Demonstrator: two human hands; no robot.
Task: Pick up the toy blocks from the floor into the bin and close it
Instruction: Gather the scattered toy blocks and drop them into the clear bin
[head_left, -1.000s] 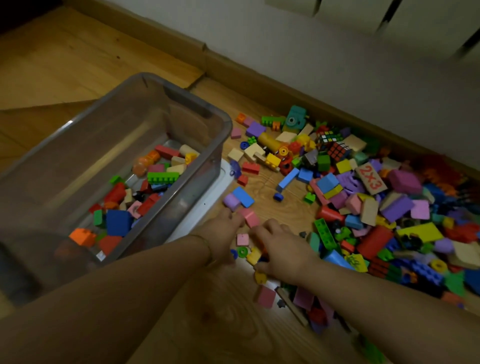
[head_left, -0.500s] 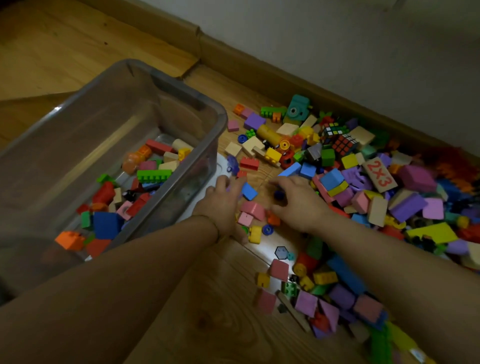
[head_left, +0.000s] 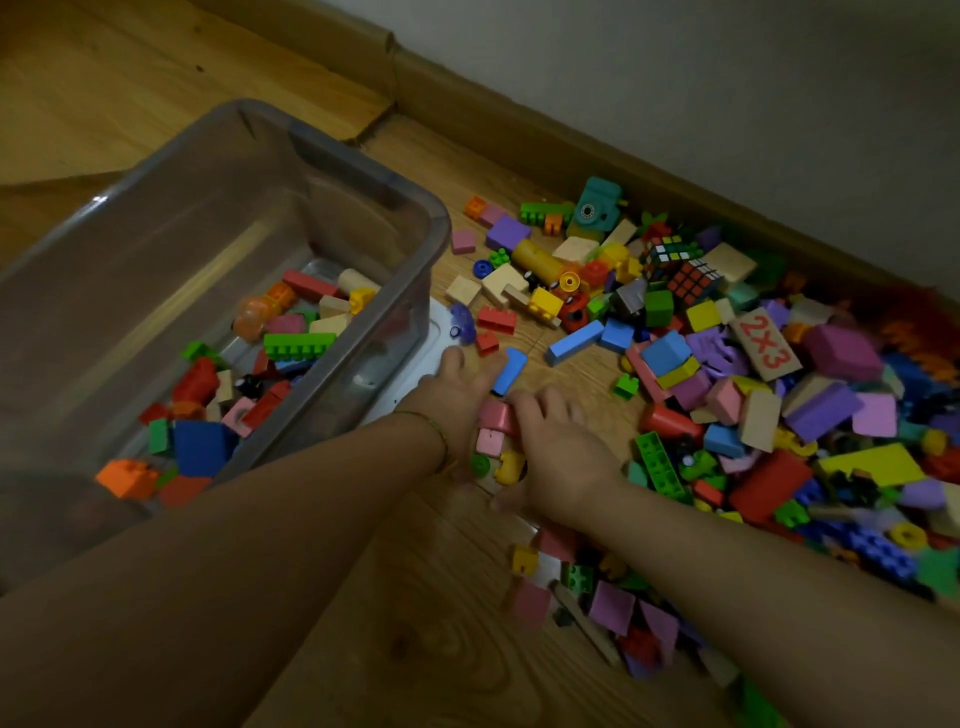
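**Two hands close in on a small cluster of blocks**

The left hand (head_left: 453, 397) lies low on the wooden floor (head_left: 415, 597), fingers straight and close together, thumb held apart. Its fingertips touch a blue block (head_left: 509, 370). The right hand (head_left: 558, 449) rests palm down facing it, fingers side by side and bent over a pink block (head_left: 496, 415); whether they grip it cannot be told. Between the two sets of fingers lie a smaller pink block (head_left: 489, 441), a green piece (head_left: 480, 464) and a yellow piece (head_left: 509, 464). Beyond the right fingers spreads the big pile of blocks (head_left: 753, 395). Just beside the left thumb stands the clear bin (head_left: 363, 174), open and partly filled.
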